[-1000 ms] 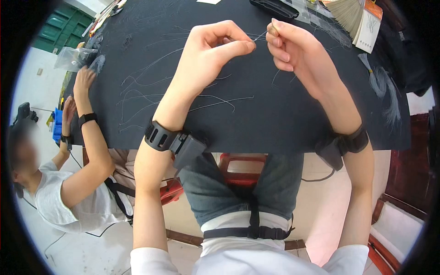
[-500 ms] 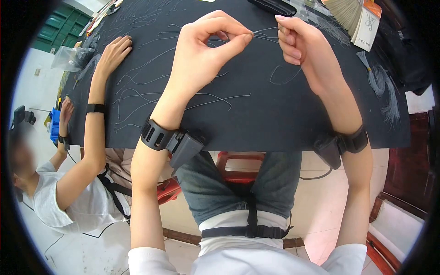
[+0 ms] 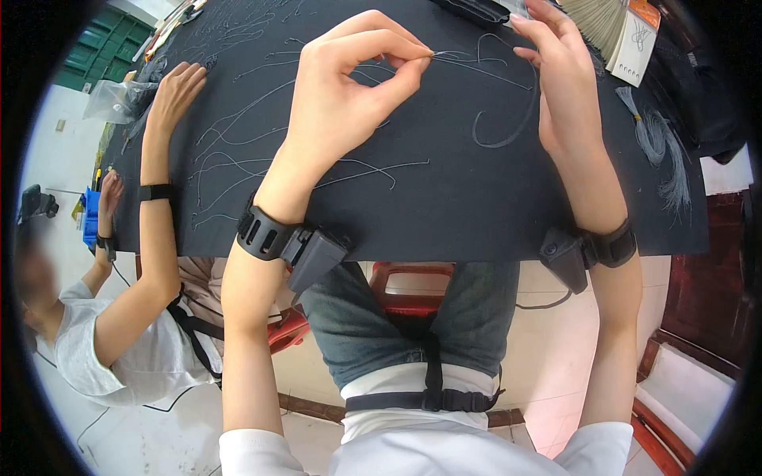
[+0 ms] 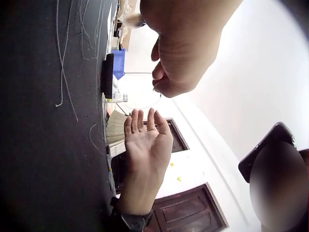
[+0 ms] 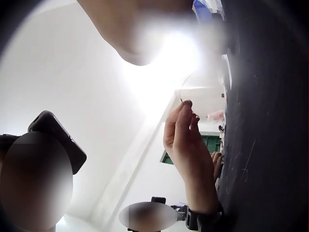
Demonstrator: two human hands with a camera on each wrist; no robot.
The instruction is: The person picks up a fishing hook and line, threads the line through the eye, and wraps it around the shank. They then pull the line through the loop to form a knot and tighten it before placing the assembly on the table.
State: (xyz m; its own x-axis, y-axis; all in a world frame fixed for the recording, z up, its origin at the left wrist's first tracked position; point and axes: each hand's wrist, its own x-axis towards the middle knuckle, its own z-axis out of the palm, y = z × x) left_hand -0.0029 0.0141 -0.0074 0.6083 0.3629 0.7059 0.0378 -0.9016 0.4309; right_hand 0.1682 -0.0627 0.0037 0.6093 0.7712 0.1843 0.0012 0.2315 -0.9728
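Observation:
My left hand (image 3: 341, 87) pinches a thin grey cord (image 5: 181, 92) between thumb and index fingertip, above the black tabletop. In the right wrist view the cord rises from those fingertips in a fine curve. My right hand (image 3: 565, 95) is to the right, its fingers loosely spread and nothing gripped between them; the left wrist view shows its palm and parted fingers. A curved loose strand (image 3: 502, 145) hangs beside the right hand, blurred. More grey cords (image 3: 381, 168) with small knotted ends lie on the table under and left of my left hand.
A yellow-tied bundle of grey strands (image 3: 655, 147) lies at the right. Behind my right hand are a fanned stack of cards (image 3: 601, 28), a spiral-bound pad (image 3: 637, 55) and a black case (image 3: 476, 11). Another person's hand (image 3: 178, 91) rests on the table at left, near a plastic bag (image 3: 111, 101).
My right hand has let go of the cord, moved away right and up, and its fingers have spread. My left hand keeps its pinch, shifting slightly left. The other person's hand moved onto the table.

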